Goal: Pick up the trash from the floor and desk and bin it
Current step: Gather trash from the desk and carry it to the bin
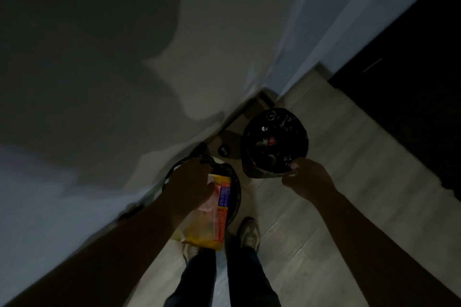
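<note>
We note L hand [190,182] gripping yellow wrapper [220,214] over dark bin [237,190] by wall [99,32]. R hand [309,179], fingers curled, pinches near rim of black-lined bin [247,142] on floor [349,194]. Lighting dim.

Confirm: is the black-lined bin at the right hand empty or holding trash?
Holding trash: a red-labelled piece and pale scraps show inside the black-lined bin. How full, too dark to tell.

Dim indoor corner, likely a home: pale plank floor [349,194] at lower right, plain white wall [224,20] across the upper left, dark panel [411,82] at upper right, a bin [303,129] and second bin [237,197] at centre, both lined with black bags.
</note>
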Demonstrator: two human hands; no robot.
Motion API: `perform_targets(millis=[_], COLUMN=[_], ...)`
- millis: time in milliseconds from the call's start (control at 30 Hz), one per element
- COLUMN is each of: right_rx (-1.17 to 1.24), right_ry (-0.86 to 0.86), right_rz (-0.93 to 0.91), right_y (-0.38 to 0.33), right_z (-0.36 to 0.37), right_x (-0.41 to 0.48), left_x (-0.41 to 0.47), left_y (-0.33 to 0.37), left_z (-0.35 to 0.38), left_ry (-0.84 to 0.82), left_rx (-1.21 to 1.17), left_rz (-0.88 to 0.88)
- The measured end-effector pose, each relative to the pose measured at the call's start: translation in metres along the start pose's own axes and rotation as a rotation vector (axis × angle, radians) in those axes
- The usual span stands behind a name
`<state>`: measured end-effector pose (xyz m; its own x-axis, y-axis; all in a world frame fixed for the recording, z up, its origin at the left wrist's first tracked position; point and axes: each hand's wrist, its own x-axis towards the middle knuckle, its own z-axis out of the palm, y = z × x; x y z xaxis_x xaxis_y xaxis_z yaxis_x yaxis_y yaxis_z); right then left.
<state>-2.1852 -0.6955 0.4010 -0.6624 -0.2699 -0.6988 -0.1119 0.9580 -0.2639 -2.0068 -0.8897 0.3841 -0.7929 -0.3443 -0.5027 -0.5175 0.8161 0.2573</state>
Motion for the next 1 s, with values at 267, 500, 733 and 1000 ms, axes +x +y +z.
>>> perform_targets(millis=[267,500,733,1000], right_rx=[-0.184,-0.195,-0.236,-0.296], right_ry=[0.075,0.13,0.181,0.239], right_rz=[-0.255,-0.496,-0.73,-1.037], right_y=[-0.042,-0.068,-0.085,-0.121], right_z=[-0.059,-0.132,-0.237,-0.33], right_x=[-0.119,-0.21,-0.263,-0.302], left_x=[-0.071,-0.149,-0.2,-0.262], left_y=[0.033,0.068,0.115,0.165], left_z=[-0.122,-0.219,-0.303,-0.354], left_ry=[0.072,0.441,0.4,0.65], left_rx=[-0.026,-0.078,-0.099,-0.056], left_rz=[0.064,0.44,0.175,0.0])
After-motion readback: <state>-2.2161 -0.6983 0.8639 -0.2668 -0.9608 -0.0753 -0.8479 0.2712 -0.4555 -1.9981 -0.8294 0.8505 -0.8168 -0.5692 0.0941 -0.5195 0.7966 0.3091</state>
